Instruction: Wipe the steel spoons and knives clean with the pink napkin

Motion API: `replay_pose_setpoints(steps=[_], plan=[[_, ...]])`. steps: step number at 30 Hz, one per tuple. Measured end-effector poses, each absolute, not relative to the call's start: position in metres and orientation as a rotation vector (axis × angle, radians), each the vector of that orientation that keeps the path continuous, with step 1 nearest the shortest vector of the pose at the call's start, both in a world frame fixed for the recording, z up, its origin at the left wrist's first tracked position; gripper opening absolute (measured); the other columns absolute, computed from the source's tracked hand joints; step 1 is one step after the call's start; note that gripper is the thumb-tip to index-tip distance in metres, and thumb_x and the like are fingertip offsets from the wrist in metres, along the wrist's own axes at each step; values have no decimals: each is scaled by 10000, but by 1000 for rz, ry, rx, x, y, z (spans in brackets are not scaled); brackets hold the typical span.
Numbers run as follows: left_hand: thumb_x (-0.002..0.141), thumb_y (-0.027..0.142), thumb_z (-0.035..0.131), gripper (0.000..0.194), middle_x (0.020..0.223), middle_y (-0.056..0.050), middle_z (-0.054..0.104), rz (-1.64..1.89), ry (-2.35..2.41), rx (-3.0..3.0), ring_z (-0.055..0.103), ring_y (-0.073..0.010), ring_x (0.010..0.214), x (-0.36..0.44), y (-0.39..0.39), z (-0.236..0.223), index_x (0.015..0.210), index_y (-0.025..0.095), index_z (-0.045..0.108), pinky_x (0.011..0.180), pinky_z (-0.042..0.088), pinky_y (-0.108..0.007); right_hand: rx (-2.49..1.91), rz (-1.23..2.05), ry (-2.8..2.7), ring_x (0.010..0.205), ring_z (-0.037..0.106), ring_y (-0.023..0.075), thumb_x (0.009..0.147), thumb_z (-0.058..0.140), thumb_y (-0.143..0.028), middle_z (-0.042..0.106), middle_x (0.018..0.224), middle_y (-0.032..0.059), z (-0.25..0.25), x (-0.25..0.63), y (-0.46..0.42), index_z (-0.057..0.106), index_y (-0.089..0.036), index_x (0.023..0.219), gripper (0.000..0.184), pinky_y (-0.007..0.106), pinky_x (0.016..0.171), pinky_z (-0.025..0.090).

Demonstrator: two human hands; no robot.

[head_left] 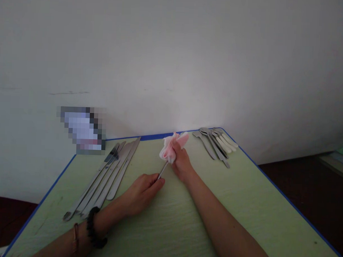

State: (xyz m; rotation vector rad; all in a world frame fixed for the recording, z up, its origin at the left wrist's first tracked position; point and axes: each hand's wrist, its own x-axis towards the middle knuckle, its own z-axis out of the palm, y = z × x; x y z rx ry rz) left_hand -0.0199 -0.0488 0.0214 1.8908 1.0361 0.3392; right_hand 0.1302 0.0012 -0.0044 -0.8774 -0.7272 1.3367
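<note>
Utensil: one, thin, metal; held above the green table (pixel 170 229), between both hands; clock centre, 12 toward the wall.
Left hand: at 8 o'clock; thumb and fingers pinched on the near end of the utensil (pixel 163 168).
Right hand (pixel 183 162): between 2 and 3 o'clock; gripping a bunched pink-and-white cloth (pixel 165 152) around the far end.
Handling note: best judged as a firm left pinch in line with the shaft, cloth snug on both faces, light pressure in case the covered end is sharp.
Knives (pixel 119 179): fanned row, 9 o'clock; some lower ends behind the left wrist.
Spoons (pixel 207 144): overlapping pile, 2 o'clock, beside white-handled pieces; count uncertain.
Concealed: utensil's far end, type unknown; right fingertips, in cloth.
Obscured: pixelated object (pixel 83 131), 10 o'clock.
</note>
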Motion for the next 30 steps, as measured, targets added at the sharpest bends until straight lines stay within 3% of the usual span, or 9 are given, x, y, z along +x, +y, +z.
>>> replay_pose_setpoints(steps=[8,25,30], plan=[[933,432,317,382,567,60,373,294,998,2011,400,-116,537,-21,-48,19,631,207,373,540,292,-246,-791,1345,-526,593,491,113,616,695,-518,584,647,-19,9,135,3,616,-169,756,384,246,616,401],[946,411,275,392,563,55,365,137,912,2204,409,-117,537,-22,-48,27,623,205,356,570,305,-249,-720,1236,-285,456,462,86,629,726,-482,576,564,-57,7,152,11,593,-189,722,335,219,427,348],[931,429,306,394,580,56,359,202,909,2059,410,-112,563,-26,-46,24,614,201,357,557,315,-231,-819,1211,-368,458,434,91,663,676,-502,534,536,-58,3,145,10,580,-190,700,329,231,445,330]])
